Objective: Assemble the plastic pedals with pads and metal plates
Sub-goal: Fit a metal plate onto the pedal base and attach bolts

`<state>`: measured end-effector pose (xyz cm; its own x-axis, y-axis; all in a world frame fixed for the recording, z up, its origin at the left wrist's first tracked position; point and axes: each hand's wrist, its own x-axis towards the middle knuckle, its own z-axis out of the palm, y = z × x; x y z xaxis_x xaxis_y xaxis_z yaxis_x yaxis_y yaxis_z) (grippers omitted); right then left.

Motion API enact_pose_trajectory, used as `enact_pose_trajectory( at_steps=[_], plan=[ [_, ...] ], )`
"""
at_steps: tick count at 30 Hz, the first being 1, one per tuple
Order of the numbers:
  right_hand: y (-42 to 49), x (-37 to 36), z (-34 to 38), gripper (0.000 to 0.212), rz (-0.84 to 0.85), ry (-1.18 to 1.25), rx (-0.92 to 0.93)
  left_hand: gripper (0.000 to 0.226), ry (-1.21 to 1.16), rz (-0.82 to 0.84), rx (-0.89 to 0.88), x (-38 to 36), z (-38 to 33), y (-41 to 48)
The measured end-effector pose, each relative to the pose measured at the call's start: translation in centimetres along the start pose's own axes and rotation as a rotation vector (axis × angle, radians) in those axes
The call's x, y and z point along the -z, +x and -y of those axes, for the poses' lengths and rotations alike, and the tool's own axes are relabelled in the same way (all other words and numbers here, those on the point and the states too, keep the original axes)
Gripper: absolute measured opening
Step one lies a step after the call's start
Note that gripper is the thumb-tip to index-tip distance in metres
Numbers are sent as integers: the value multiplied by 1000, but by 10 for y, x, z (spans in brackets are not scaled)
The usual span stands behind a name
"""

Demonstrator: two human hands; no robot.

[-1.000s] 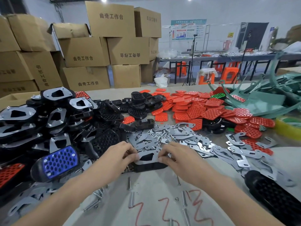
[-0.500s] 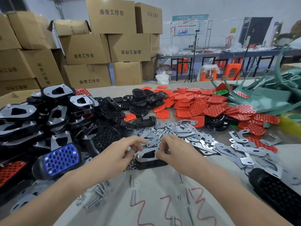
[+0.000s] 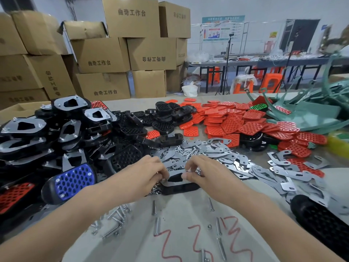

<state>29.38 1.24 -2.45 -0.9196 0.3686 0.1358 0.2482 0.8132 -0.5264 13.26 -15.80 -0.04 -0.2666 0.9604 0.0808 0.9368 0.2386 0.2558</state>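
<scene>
A black plastic pedal (image 3: 179, 188) lies on the table in front of me with a grey metal plate (image 3: 172, 183) on top of it. My left hand (image 3: 149, 173) has its fingertips curled at the plate's left edge, and what they pinch is hidden. My right hand (image 3: 205, 173) pinches something small and shiny, seemingly a screw or nut, over the plate's right side. Loose metal plates (image 3: 236, 161) and screws (image 3: 187, 151) are heaped just behind. Red pads (image 3: 234, 123) are piled further back.
Assembled black pedals (image 3: 47, 133) are stacked at the left, with a blue-padded pedal (image 3: 72, 181) in front. Loose bolts (image 3: 154, 225) lie near me. Another black pedal (image 3: 321, 225) sits at the right edge. Green parts (image 3: 306, 114) and cardboard boxes (image 3: 105, 53) stand behind.
Both hands stayed on the pedal and plate. The fingers of both hands shifted slightly over the plate, and the right fingertips now pinch a small shiny piece.
</scene>
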Motion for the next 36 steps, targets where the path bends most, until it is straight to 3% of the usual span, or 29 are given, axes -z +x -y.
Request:
enact_pose_trajectory(
  at_steps=[4,8,11,17,21,26,28,31,36],
  plan=[
    [-1,6,-3,14,44,-53,45,14,-138,-74,34,-6,1,2],
    [4,2,2,32,15,-109,10,10,-270,-163,79,-13,-8,25],
    [0,-2,5,37,-18,-89,24,8,-316,-120,79,-20,-22,43],
    [-10,-4,-7,15,-60,29,67,13,-274,-85,93,-27,-28,60],
    [-6,-5,-5,17,-77,11,15,24,-104,-36,-31,-22,-33,64],
    [-2,-8,-1,28,-99,-36,-16,73,-329,36,-42,-18,-34,61],
    [-4,-7,-1,22,-94,35,-28,58,-349,-24,-5,-23,-29,61],
    [-4,-6,-3,18,-59,65,-38,17,-168,-82,64,-28,-25,60],
    [1,-9,1,41,-92,-1,-56,14,151,-52,39,-24,-32,64]
  ],
)
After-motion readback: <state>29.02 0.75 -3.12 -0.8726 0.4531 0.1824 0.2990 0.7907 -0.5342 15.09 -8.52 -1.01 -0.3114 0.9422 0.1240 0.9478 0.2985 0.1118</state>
